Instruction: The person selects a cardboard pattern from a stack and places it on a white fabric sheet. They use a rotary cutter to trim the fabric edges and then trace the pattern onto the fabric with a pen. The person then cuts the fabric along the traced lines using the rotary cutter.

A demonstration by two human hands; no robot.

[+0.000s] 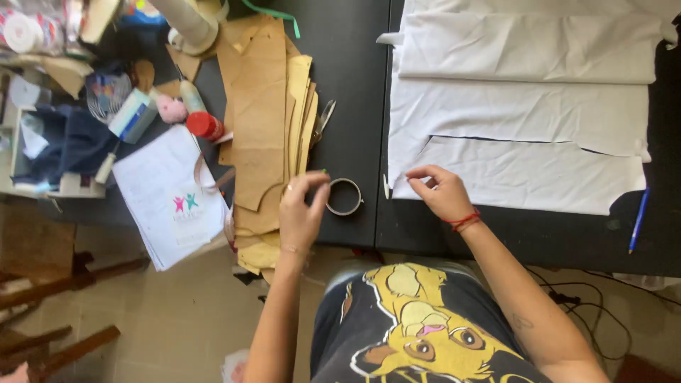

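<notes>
My left hand [301, 209] hovers over the dark table [355, 85] with its fingertips pinched together on something small that I cannot make out, right beside a round metal tin [345, 196]. My right hand [443, 191], with a red string bracelet at the wrist, rests on the near left corner of a cut piece of white fabric [525, 174], fingers curled and pressing its edge. More white fabric pieces [525, 78] lie spread beyond it.
A stack of brown paper patterns [266, 120] lies left of the tin, scissors [323, 120] at its edge. Printed white papers [170, 198], a red-capped bottle [202, 124], a thread cone [188, 25] and clutter fill the left. A blue pen [637, 221] lies far right.
</notes>
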